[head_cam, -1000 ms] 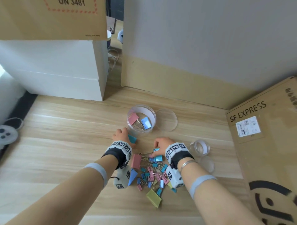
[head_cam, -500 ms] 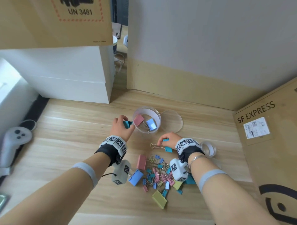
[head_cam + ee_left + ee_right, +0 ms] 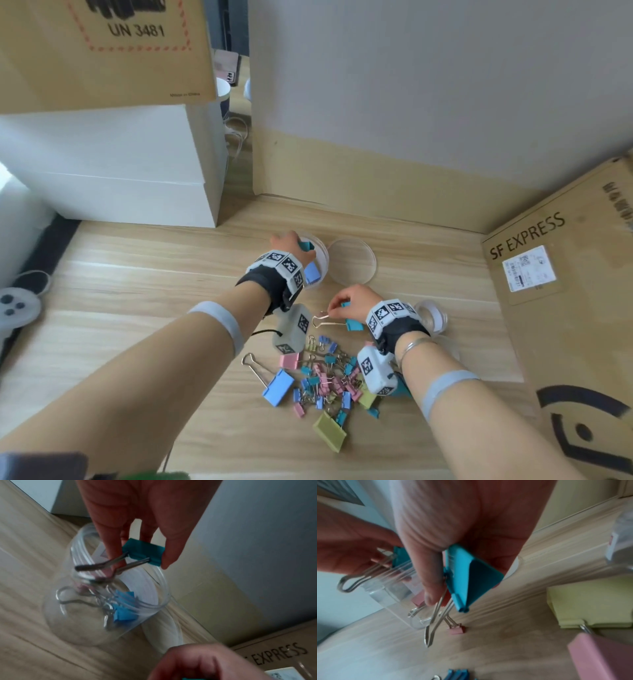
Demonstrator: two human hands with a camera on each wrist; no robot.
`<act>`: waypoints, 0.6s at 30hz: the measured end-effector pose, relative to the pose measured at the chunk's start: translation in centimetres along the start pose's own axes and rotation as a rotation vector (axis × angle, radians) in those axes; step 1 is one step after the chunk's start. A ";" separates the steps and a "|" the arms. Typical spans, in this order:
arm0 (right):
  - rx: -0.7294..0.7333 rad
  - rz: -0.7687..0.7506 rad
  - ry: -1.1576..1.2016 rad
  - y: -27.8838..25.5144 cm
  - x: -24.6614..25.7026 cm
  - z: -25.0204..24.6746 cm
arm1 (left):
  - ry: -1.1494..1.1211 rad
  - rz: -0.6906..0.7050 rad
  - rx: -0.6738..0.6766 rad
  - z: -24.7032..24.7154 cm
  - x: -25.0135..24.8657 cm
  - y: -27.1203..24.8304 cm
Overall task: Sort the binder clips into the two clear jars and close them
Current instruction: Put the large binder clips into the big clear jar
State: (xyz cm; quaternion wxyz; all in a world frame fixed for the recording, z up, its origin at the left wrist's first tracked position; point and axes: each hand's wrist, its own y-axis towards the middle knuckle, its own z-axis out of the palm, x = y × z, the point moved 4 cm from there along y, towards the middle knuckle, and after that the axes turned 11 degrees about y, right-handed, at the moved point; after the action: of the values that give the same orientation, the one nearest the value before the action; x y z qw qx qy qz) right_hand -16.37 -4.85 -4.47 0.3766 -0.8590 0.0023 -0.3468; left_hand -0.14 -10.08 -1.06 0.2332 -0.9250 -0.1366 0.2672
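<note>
My left hand (image 3: 291, 245) hovers over the mouth of the large clear jar (image 3: 320, 263) and pinches a teal binder clip (image 3: 144, 551) between thumb and fingers. Inside the jar (image 3: 120, 601) lie a blue clip (image 3: 124, 609) and a pink one. My right hand (image 3: 346, 303) holds a larger teal clip (image 3: 467, 577) just above the wooden table, its wire handles pointing left. The pile of loose coloured clips (image 3: 325, 380) lies between my wrists. The small clear jar (image 3: 430, 317) stands open right of my right wrist.
The large jar's clear lid (image 3: 351, 262) lies flat to its right. A white box (image 3: 137, 171) stands back left, an SF EXPRESS carton (image 3: 565, 308) on the right, a wall panel behind. A game controller (image 3: 17, 305) lies at the left edge.
My left hand has carried its teal clip from beside the large jar to above its mouth. My right hand has lifted a teal clip off the pile and moved slightly away from it.
</note>
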 end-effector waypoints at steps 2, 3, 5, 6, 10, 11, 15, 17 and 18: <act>-0.042 -0.008 0.027 -0.3 -0.4 -0.5 | 0.104 -0.010 0.028 0.6 -0.3 0.8; -0.064 -0.015 0.045 -0.4 -0.4 -0.7 | 0.128 -0.003 0.020 0.7 -0.4 1.0; -0.116 -0.024 0.109 -0.6 -0.7 -1.3 | 0.168 0.024 -0.011 0.9 -0.8 1.6; -0.135 -0.032 0.142 -0.7 -0.8 -1.6 | 0.186 0.036 -0.026 1.0 -1.0 1.7; -0.142 -0.040 0.168 -0.9 -1.5 -2.7 | 0.305 0.107 -0.064 1.1 -1.4 1.6; -0.138 -0.031 0.161 -0.9 -1.7 -2.8 | 0.356 0.123 -0.065 1.3 -1.3 1.7; -0.151 -0.020 0.184 -0.7 -2.0 -3.0 | 0.437 0.108 0.015 2.1 -0.1 2.4; -0.179 -0.036 0.218 -0.6 -1.7 -3.3 | 0.470 0.107 0.037 2.1 0.1 2.6; -0.199 -0.052 0.243 -0.6 -1.4 -3.5 | 0.474 0.115 0.040 1.9 -0.1 2.5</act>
State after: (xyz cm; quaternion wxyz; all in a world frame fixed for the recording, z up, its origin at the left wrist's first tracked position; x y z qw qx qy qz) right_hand -19.66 -6.36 -3.21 0.2776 -0.8435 0.0602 -0.4559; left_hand -0.90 -11.59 -3.71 0.2615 -0.9632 -0.0200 0.0582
